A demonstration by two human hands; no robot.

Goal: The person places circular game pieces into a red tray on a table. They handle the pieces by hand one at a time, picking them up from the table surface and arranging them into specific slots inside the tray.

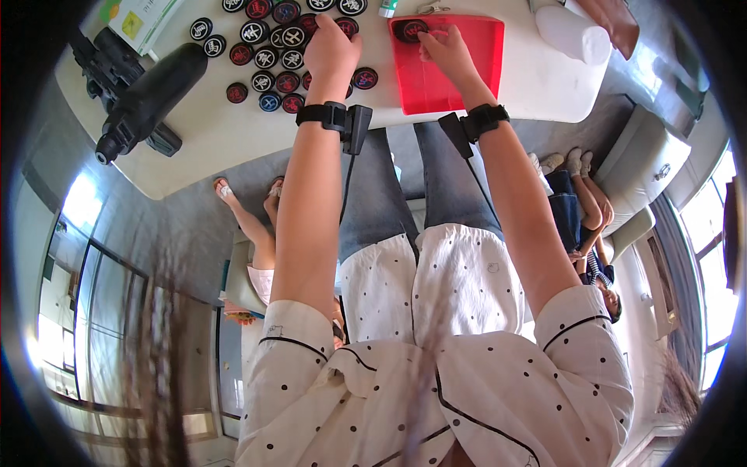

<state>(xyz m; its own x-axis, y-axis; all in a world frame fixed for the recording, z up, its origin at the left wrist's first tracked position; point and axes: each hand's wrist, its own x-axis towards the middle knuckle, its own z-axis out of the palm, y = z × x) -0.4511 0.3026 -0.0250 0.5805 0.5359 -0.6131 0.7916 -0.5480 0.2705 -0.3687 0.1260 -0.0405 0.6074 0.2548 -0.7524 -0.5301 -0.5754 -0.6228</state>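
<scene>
Many round black xiangqi pieces (254,31) with white, red or blue characters lie spread over the left part of the white table (192,157). My left hand (332,49) is over the right side of that spread, among the pieces. Its fingers curl downward and their tips are hidden, so its hold cannot be told. Right of it lies a shallow red plastic tray (449,105). My right hand (448,52) reaches into the tray, thumb and fingertips at the edge of a black xiangqi piece (413,29) with a red character, in the tray's far left corner.
A black toy-like gun (154,96) lies at the table's left, near a white and green printed sheet (140,23). Beyond the tray are a glue stick (388,7) and a metal clasp (433,8). A white cup (575,36) and brown case (610,23) are at right. Seated people are behind.
</scene>
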